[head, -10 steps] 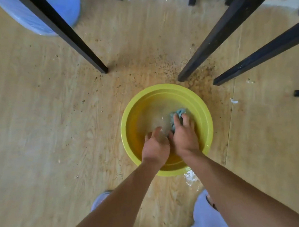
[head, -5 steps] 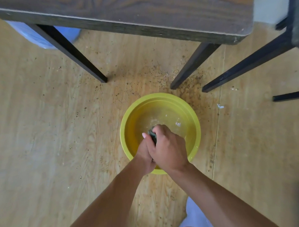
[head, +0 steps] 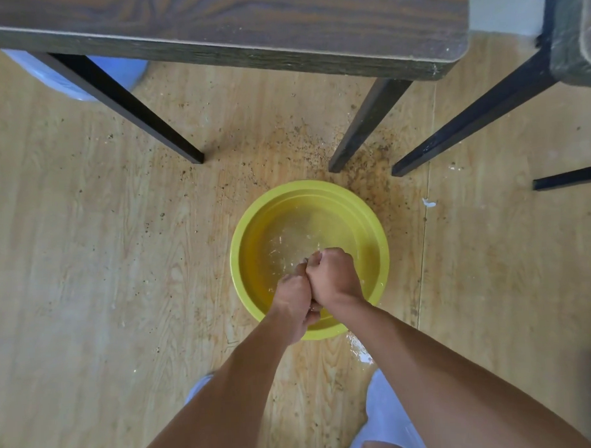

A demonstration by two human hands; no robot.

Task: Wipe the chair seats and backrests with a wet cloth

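Note:
A yellow basin (head: 250,232) with cloudy water stands on the wooden floor in front of my feet. Above its near half, my left hand (head: 292,300) and my right hand (head: 333,276) are clenched tight against each other. The cloth is wrapped inside both fists and hidden from view. Drops and ripples show on the water just beyond the knuckles. A dark wooden chair seat (head: 231,26) on black legs spans the top of the view. A second chair (head: 574,42) shows at the top right.
Black chair legs (head: 137,112) (head: 367,126) (head: 469,121) slant down to the floor just beyond the basin. A blue bucket (head: 77,77) sits at the far left behind a leg. Grit and water stains spread on the floor around the basin. My white shoes (head: 384,419) are below.
My hands went from pressing the teal cloth in the water to lifting and clenching together around it. My view rose, bringing the chair seat into frame.

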